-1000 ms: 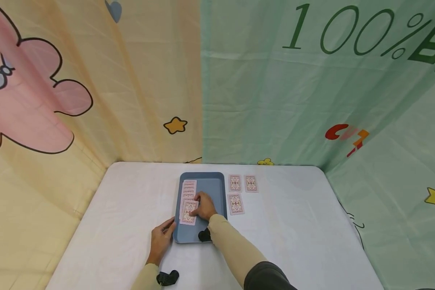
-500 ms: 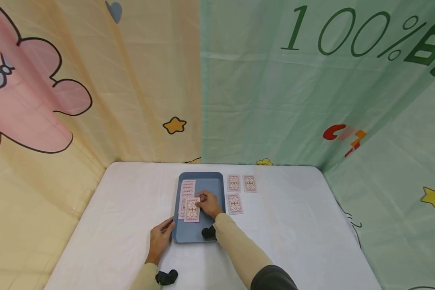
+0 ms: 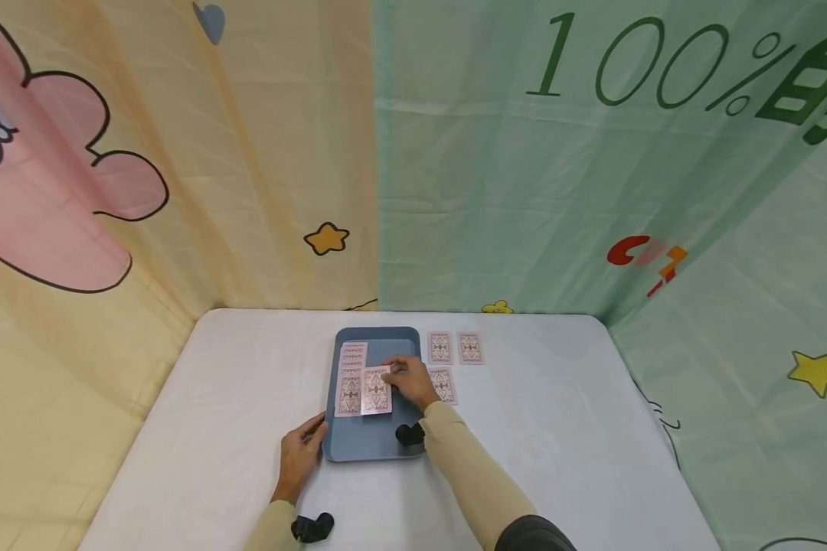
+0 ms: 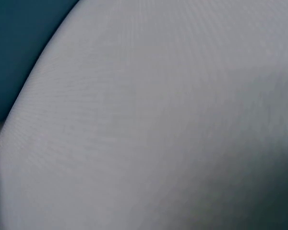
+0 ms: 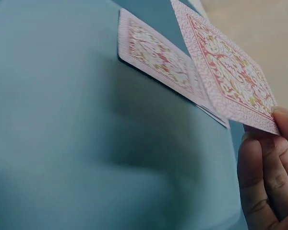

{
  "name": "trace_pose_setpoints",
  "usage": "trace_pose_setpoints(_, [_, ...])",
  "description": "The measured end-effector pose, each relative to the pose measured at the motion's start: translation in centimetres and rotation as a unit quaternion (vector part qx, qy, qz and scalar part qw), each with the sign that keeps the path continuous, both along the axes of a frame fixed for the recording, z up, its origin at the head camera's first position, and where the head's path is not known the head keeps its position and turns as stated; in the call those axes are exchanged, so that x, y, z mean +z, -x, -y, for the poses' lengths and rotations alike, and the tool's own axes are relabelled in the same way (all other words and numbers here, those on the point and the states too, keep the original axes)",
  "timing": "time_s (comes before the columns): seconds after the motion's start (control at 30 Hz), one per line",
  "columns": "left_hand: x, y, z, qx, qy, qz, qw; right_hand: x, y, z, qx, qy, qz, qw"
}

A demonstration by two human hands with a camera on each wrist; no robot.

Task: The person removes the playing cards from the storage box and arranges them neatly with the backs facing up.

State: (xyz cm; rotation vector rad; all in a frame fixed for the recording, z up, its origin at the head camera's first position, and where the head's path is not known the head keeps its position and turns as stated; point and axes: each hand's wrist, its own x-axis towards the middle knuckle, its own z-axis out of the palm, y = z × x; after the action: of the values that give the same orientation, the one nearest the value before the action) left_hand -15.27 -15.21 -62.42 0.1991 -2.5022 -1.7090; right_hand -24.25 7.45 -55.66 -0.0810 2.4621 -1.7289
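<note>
A blue-grey tray (image 3: 361, 442) lies on the table, with an overlapping column of playing cards (image 3: 349, 396) face down along its left side. Between its thumb and fingers my right hand (image 3: 415, 380) pinches one playing card (image 5: 233, 72), whose red patterned back faces up. This card is lifted and tilted over the tray, apart from the column beneath it in the right wrist view. My left hand (image 3: 298, 459) touches the tray's left rim with thumb and fingers extended. The left wrist view shows only a tray corner (image 4: 24, 43) and white cloth.
Right of the tray, two face-down cards lie side by side, one at the left (image 3: 440, 347) and one at the right (image 3: 471, 348). A third card (image 3: 444, 385) below them is partly behind my right hand. White cloth (image 3: 558, 428) covers the table; printed curtains surround it.
My right hand has drawn the card up and right, away from the column's lower end. My left hand has stayed at the tray's rim. The head view has shifted slightly.
</note>
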Motion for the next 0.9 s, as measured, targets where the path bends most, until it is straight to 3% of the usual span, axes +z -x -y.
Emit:
trace_pose_setpoints(0.4, [-0.2, -0.1, 0.2, -0.001, 0.006, -0.001, 1.0, 0.9, 0.4, -4.0, -0.023, 0.054, 0.001, 0.998])
trace_pose_setpoints(0.9, [-0.1, 0.0, 0.1, -0.01, 0.0, 0.011, 0.9999, -0.6, 0.2, -9.6, -0.126, 0.073, -0.021, 0.989])
